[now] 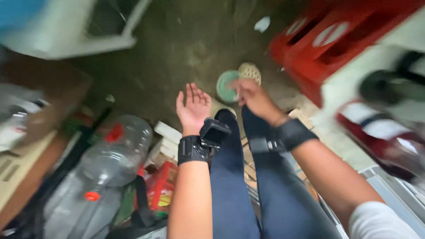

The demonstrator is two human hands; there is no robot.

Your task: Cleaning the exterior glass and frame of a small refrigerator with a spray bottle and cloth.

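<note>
A bare, stained concrete floor [186, 48] is seen, crowded by red crates [327, 40] and 2 clear plastic bottles [110, 163]. The left hand [193, 108] is held open, empty; the right hand [252, 95] is blurred beside a green round lid [225, 86], its grip indiscernible.

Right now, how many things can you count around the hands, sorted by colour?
Red: 2, crate and bottle cap
Green: 1, round lid
Clear: 1, big plastic bottle
Black: 2, wrist straps
Total: 6
Left hand is empty; right hand is blurred.
</note>
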